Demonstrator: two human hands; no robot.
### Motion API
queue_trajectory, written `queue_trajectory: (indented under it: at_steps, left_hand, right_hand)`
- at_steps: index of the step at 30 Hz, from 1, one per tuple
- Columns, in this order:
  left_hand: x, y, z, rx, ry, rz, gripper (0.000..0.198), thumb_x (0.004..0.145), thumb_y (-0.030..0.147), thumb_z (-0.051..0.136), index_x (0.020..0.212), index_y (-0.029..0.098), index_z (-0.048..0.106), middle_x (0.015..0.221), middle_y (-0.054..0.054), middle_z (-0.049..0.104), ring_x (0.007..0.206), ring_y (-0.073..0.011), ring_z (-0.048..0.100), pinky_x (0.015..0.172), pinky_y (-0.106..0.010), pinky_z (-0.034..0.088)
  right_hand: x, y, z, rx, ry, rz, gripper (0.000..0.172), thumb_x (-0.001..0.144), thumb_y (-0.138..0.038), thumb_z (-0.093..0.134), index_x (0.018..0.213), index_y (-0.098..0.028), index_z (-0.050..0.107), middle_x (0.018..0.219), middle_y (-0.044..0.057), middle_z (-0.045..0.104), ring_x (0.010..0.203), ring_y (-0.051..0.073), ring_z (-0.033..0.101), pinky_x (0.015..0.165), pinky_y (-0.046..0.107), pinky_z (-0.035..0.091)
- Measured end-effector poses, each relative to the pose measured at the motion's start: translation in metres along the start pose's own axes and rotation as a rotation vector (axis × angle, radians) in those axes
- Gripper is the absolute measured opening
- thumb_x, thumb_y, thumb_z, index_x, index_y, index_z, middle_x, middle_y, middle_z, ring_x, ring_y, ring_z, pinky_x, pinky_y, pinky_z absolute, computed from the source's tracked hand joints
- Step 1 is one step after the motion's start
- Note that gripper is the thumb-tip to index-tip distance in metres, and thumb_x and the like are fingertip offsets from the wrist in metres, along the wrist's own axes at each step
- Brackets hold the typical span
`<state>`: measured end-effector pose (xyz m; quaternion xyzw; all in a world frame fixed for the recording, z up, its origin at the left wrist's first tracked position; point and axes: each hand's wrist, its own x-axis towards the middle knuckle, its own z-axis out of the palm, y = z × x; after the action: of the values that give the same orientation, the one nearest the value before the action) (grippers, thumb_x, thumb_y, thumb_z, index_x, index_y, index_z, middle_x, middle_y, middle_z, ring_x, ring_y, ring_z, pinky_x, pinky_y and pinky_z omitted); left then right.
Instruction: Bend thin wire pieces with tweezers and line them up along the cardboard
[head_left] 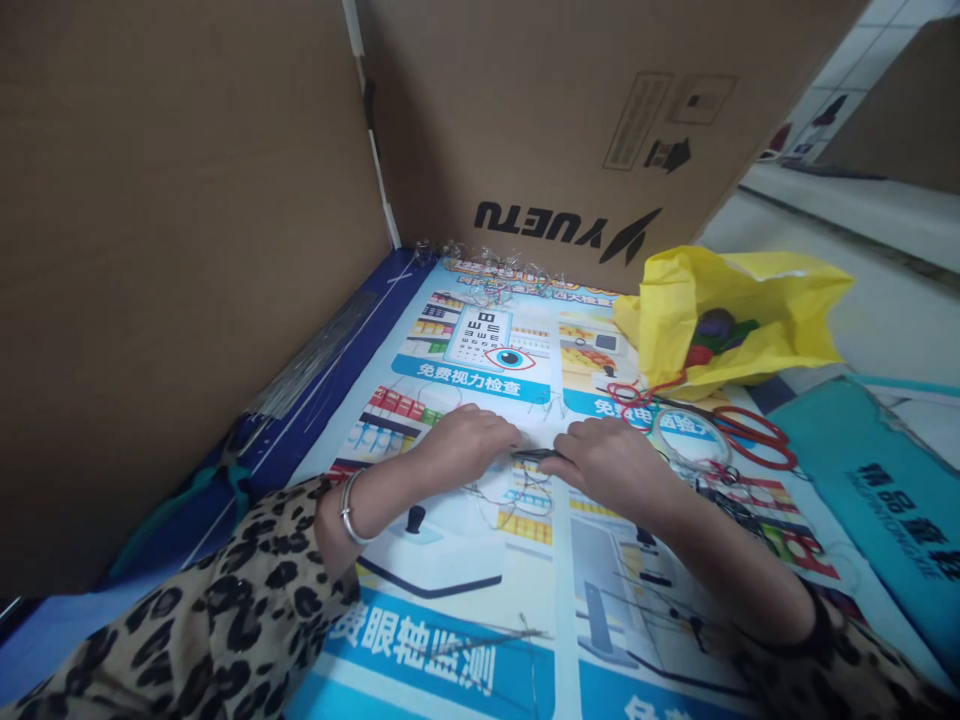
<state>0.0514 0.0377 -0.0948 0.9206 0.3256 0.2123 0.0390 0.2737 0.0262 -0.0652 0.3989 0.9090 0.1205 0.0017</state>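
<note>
My left hand (472, 442) and my right hand (611, 455) are close together above the printed poster (465, 420), both with curled fingers. A thin dark strip (534, 454), perhaps a bundle of cord or wire, spans the small gap between them. Each hand pinches one end of it, though the fingertips partly hide it. Fine wire loops (517, 515) lie on the poster just below the hands. To the right of my right hand is a tangle of black cord (739, 510).
Cardboard walls (525, 120) rise at the left and back. A yellow bag (787, 310) holds coloured balls, with scissors (757, 438) and a clear ring-shaped coil (694, 437) in front. Teal-handled pliers (217, 480) and straight wires (315, 350) lie left; a teal box (885, 500) right.
</note>
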Motion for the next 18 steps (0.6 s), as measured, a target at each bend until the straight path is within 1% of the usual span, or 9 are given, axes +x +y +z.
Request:
queue_trajectory:
  at_steps: [3,6,11,15,18]
  left_hand:
    - [-0.0005,-0.0004,0.0005,0.039,-0.014,0.01,0.014,0.081,0.015,0.05,0.089,0.022,0.059,0.078,0.003,0.064,0.075,-0.0131,0.055,0.069,-0.027,0.038]
    - [-0.0009,0.0002,-0.0001,0.074,-0.017,0.019,0.018,0.081,0.012,0.048,0.092,0.023,0.058,0.079,0.003,0.063,0.075,-0.0129,0.055,0.068,-0.027,0.038]
    - [-0.0019,0.0028,-0.0023,0.114,-0.015,0.035,0.022,0.08,0.011,0.048,0.097,0.022,0.057,0.08,0.001,0.061,0.077,-0.0134,0.055,0.064,-0.026,0.039]
    - [-0.0027,0.004,-0.0032,0.14,-0.01,0.047,0.018,0.08,0.012,0.047,0.093,0.02,0.056,0.078,0.0,0.061,0.076,-0.0139,0.055,0.065,-0.026,0.039]
    - [-0.0029,0.0045,-0.0039,0.166,-0.01,0.042,0.015,0.081,0.011,0.046,0.09,0.019,0.055,0.077,0.0,0.06,0.074,-0.0132,0.056,0.062,-0.025,0.04]
  right_hand:
    - [0.0005,0.0004,-0.0018,0.028,-0.038,0.021,0.042,0.088,-0.049,0.034,0.074,-0.019,0.06,0.069,0.004,0.063,0.067,0.016,0.055,0.058,0.028,0.024]
    - [0.0011,0.0002,-0.0032,0.038,-0.061,0.048,0.043,0.088,-0.049,0.033,0.075,-0.019,0.061,0.071,0.005,0.063,0.068,0.015,0.055,0.057,0.027,0.025]
    - [0.0018,-0.0016,-0.0067,0.02,-0.035,0.028,0.043,0.088,-0.048,0.034,0.073,-0.019,0.061,0.068,0.005,0.062,0.065,0.015,0.054,0.057,0.028,0.024]
    - [0.0025,-0.0014,-0.0085,0.022,-0.03,-0.024,0.043,0.089,-0.047,0.033,0.072,-0.018,0.061,0.066,0.004,0.061,0.064,0.015,0.053,0.057,0.028,0.023]
    - [0.0029,-0.0005,-0.0066,0.028,-0.012,-0.033,0.042,0.088,-0.047,0.035,0.072,-0.018,0.061,0.066,0.004,0.06,0.065,0.015,0.053,0.058,0.028,0.023]
